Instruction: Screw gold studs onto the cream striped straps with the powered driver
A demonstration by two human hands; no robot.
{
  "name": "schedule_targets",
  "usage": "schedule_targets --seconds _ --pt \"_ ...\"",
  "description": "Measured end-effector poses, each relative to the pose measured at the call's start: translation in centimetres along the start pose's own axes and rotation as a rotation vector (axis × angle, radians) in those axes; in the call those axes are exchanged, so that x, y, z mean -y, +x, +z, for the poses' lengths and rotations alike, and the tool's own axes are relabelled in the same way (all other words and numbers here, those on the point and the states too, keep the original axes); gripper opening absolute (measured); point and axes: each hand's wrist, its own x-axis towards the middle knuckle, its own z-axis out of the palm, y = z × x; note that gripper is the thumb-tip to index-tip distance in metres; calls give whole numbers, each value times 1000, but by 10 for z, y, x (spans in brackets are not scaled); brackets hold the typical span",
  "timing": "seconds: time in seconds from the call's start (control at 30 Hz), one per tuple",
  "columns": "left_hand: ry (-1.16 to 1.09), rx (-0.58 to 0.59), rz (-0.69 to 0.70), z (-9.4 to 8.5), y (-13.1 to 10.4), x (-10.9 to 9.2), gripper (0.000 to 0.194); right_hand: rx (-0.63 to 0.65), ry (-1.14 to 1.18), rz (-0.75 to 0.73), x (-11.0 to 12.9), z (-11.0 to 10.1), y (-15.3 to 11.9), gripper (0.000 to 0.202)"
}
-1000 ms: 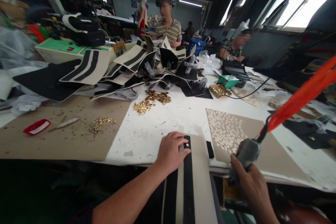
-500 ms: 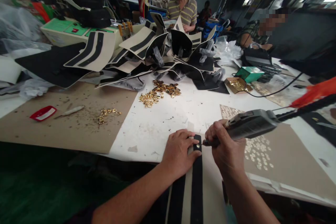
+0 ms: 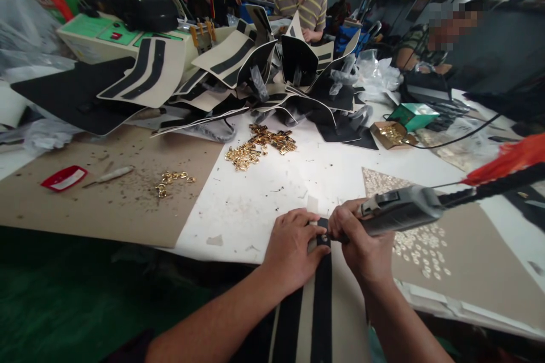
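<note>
My right hand is wrapped round a grey power screwdriver, whose tip end is at the top of a black strap. The strap lies on a beige panel at the table's front edge. My left hand rests on the panel, thumb and index finger apart on either side of a small metal fastener near the strap's end. The tool's very tip is hidden by my right fingers.
Gold hardware lies on the white table. Behind it are piled black and beige panels. At left are a red tray and an awl; at right, small rings. A person sits across.
My right hand and the screwdriver have moved slightly left, closer to the fastener at the strap's end. My left hand keeps its place on the panel. The camera view has shifted a little.
</note>
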Motion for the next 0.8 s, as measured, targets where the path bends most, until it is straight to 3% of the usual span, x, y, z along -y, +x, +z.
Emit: schedule_targets --seconds 0.33,0.47,0.63,0.8 --pt "-2 33 -17 0 2 -1 21 395 72 -9 -6 -9 12 22" --pt "-2 36 -29 0 1 -2 19 499 66 -24 -7 -11 13 14" --pt "-5 40 -33 -1 1 -3 18 519 100 15 -6 -9 16 15" --pt "24 15 -15 -1 1 -3 16 394 15 4 -4 -2 14 26"
